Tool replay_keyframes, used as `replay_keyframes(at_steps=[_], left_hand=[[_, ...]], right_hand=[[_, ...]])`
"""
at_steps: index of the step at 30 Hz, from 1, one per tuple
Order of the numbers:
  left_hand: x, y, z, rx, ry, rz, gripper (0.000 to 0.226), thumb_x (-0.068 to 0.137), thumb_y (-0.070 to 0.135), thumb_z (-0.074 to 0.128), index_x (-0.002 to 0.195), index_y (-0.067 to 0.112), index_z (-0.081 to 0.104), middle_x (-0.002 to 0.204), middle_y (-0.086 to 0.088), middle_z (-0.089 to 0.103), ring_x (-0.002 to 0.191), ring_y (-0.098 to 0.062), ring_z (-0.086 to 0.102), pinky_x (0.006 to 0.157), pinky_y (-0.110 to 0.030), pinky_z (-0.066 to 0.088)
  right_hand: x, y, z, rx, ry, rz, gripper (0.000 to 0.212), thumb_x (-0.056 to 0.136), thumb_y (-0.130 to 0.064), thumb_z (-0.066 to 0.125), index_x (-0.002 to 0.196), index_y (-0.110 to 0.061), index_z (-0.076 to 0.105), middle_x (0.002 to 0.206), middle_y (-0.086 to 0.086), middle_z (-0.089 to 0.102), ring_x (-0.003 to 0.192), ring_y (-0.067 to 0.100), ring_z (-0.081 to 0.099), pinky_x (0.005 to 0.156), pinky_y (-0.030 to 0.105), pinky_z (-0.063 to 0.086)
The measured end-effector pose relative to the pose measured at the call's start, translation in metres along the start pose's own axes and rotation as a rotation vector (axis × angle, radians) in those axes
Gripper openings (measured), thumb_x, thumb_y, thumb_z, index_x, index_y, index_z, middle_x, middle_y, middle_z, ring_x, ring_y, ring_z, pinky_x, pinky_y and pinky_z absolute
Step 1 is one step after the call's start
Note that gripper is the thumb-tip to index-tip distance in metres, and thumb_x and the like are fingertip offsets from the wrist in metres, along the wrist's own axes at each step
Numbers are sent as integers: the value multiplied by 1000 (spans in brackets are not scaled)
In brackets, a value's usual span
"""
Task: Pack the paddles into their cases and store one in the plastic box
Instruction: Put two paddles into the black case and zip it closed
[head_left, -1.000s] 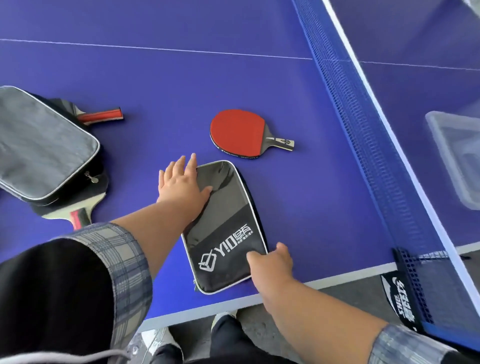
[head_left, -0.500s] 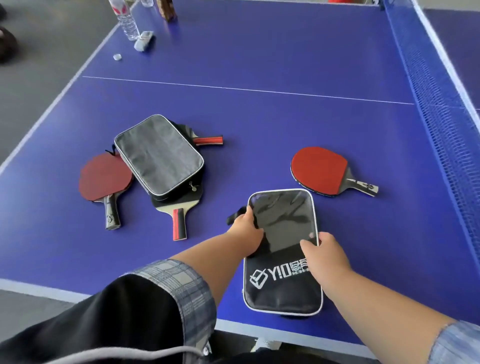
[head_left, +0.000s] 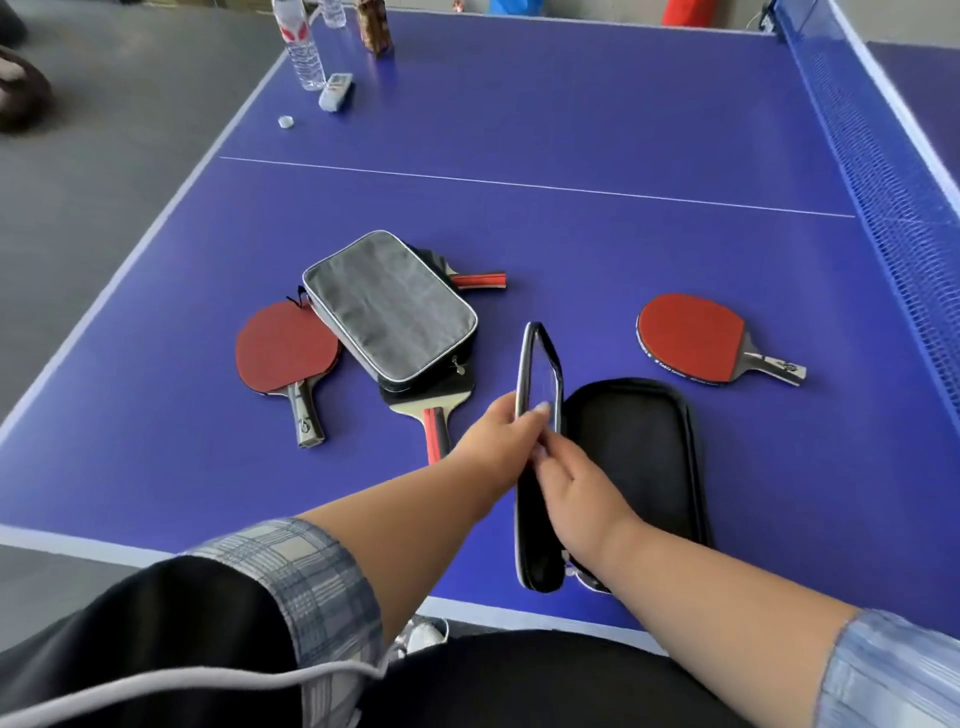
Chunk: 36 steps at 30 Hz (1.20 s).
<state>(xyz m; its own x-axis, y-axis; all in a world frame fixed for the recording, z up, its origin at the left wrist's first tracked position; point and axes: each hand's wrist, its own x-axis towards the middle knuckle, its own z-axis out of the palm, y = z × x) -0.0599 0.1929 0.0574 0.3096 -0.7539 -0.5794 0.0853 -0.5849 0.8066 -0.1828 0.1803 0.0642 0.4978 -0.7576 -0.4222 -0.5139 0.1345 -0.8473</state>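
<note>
A black paddle case lies open near the table's front edge, its lid standing upright on edge. My left hand grips the lid's rim. My right hand touches the lid from the inside, fingers fairly straight. A red paddle lies to the right of the case. A grey case rests on top of two paddles, one with a red-striped handle and one behind it. Another red paddle lies at the left.
The blue table has its net along the right side. At the far left corner stand water bottles, a small grey device, a bottle cap and a brown object. The plastic box is out of view.
The black case went from lying shut to open, its lid swung up to the left. My left hand moved to the lid's rim and my right hand moved inside. The view tilted up.
</note>
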Motion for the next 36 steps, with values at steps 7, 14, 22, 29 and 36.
replay_keyframes(at_steps=[7, 14, 22, 29, 36], left_hand=[[7, -56, -58, 635, 50, -40, 50, 89, 8, 48, 136, 16, 34, 125, -9, 45, 85, -30, 56, 76, -42, 52], [19, -84, -77, 733, 56, -8, 39, 95, 20, 40, 132, 27, 51, 125, -4, 45, 81, -27, 61, 62, -35, 54], [52, -93, -126, 57, 255, -204, 33, 97, 16, 46, 129, 20, 52, 117, -8, 66, 96, -25, 66, 87, -39, 56], [83, -89, -124, -291, 219, -254, 17, 98, 32, 49, 93, 23, 63, 94, -3, 76, 69, -23, 68, 70, -33, 60], [98, -81, -139, -429, 182, -378, 19, 97, 48, 50, 96, 29, 53, 82, 3, 78, 71, -20, 73, 67, -35, 60]], right_hand=[[15, 21, 57, -623, -231, 176, 67, 97, -41, 49, 158, -30, 21, 167, 6, 5, 152, 29, 12, 120, 42, 21], [25, 37, 70, -742, -246, 326, 68, 98, -44, 49, 158, -26, 24, 167, 6, 4, 152, 28, 10, 119, 41, 22], [64, -6, 93, -547, 31, 143, 44, 95, -33, 56, 138, -23, 54, 138, 3, 54, 121, 23, 55, 101, 40, 46], [127, -19, 140, -617, 121, 317, 54, 86, -36, 72, 126, -11, 47, 131, 11, 56, 120, 31, 58, 95, 38, 50], [136, -31, 136, -601, 127, 404, 54, 77, -40, 72, 119, -12, 53, 124, 11, 63, 110, 33, 63, 81, 35, 50]])
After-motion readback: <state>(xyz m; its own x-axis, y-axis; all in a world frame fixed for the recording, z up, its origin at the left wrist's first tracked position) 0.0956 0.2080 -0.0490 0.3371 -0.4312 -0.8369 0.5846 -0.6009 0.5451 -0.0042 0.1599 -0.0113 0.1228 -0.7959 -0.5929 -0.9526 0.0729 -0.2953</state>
